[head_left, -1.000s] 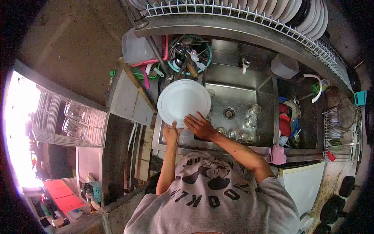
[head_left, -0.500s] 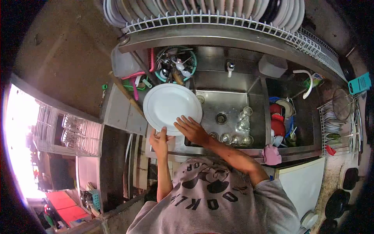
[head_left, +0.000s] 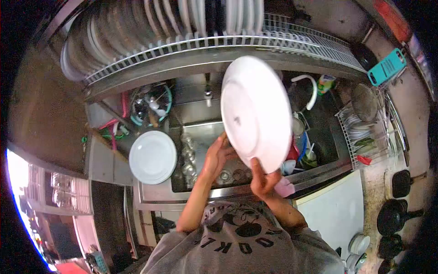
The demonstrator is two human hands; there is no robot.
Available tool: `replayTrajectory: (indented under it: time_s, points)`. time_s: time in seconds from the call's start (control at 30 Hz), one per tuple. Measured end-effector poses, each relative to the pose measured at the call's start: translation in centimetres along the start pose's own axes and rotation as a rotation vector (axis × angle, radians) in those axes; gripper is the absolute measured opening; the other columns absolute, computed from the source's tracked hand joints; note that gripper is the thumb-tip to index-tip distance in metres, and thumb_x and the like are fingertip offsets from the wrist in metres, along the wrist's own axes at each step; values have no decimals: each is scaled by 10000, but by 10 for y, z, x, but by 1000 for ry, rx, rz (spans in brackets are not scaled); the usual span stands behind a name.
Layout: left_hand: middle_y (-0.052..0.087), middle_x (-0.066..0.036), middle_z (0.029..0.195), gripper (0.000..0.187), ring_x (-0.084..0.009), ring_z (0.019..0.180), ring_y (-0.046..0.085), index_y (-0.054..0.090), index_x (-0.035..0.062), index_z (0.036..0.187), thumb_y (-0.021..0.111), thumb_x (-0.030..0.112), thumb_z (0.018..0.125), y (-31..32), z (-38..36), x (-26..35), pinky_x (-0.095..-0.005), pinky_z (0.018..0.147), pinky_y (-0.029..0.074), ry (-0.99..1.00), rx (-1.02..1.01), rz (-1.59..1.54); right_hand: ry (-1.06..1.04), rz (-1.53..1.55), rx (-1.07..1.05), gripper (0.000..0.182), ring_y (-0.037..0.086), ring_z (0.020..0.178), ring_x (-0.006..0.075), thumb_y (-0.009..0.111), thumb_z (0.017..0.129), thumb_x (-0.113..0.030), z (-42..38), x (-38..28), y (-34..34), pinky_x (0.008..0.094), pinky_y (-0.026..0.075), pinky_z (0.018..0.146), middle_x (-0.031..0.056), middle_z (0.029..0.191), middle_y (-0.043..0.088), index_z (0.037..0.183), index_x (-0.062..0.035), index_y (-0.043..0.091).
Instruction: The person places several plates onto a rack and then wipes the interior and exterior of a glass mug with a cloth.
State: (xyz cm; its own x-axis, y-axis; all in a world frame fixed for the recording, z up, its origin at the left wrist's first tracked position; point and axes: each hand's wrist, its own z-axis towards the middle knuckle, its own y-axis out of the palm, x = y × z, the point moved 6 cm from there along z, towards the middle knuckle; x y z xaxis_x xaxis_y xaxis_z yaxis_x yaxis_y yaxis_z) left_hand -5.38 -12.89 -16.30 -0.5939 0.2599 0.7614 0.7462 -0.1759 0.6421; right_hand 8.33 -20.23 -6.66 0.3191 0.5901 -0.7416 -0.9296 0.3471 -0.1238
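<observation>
Tilted up over the sink (head_left: 196,124), a white plate (head_left: 262,112) shows its underside with a small dark mark. My right hand (head_left: 264,180) grips its lower edge, thumb on the underside. My left hand (head_left: 216,157) is beside the plate's lower left, fingers apart and partly behind the rim, holding nothing that shows. Another white plate (head_left: 153,157) lies flat at the sink's left edge. Several glasses (head_left: 189,160) stand in the basin along its left side.
A rack of upright plates (head_left: 159,23) runs overhead. A basket of utensils (head_left: 153,107) is at the back left. A faucet (head_left: 208,93) is behind the basin. On the right are a dish rack (head_left: 365,132), a white surface (head_left: 331,205) and dark pans (head_left: 391,217).
The view has turned and shifted right. My right hand has taken hold of a plate and raised it. My left hand has moved off the flat plate, towards the raised one.
</observation>
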Motion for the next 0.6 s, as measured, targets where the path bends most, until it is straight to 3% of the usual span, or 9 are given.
replayTrajectory:
  time_s: [0.07, 0.2, 0.33, 0.5, 0.6]
  points:
    - [473, -128, 1336, 645, -242, 1062, 577, 224, 13, 1457, 423, 391, 974, 37, 24, 3, -390, 840, 496, 12, -77, 5, 28, 87, 161, 292, 601, 910, 229, 634, 842, -66, 26, -2, -42, 327, 478, 754, 180, 1008, 643, 1035, 146, 581]
    - [535, -97, 1257, 572, -166, 916, 631, 235, 11, 1453, 477, 197, 969, 115, 64, 31, -297, 742, 518, 129, -219, 5, 61, 302, 436, 419, 553, 1053, 224, 597, 854, -18, 93, 4, -101, 348, 444, 901, 182, 1180, 560, 1222, 133, 464]
    - [560, -95, 1224, 541, -167, 904, 634, 247, 14, 1450, 457, 155, 971, 168, 107, 74, -286, 732, 520, 272, -307, 36, 22, 624, 403, 418, 553, 1090, 208, 599, 887, -49, 189, -2, -117, 335, 444, 931, 164, 1207, 556, 1254, 98, 461]
    - [566, -110, 1221, 541, -171, 931, 634, 245, 24, 1451, 458, 110, 961, 192, 149, 107, -278, 732, 524, 397, -257, 10, -12, 719, 340, 373, 574, 1058, 203, 600, 888, -60, 268, 25, -113, 319, 450, 915, 158, 1168, 582, 1207, 104, 498]
    - [528, -136, 1277, 529, -221, 1021, 616, 269, -11, 1430, 464, 112, 955, 196, 163, 117, -309, 789, 521, 429, -244, -7, -25, 741, 312, 345, 583, 1038, 203, 604, 883, -60, 309, 47, -100, 316, 458, 896, 157, 1142, 594, 1172, 108, 521]
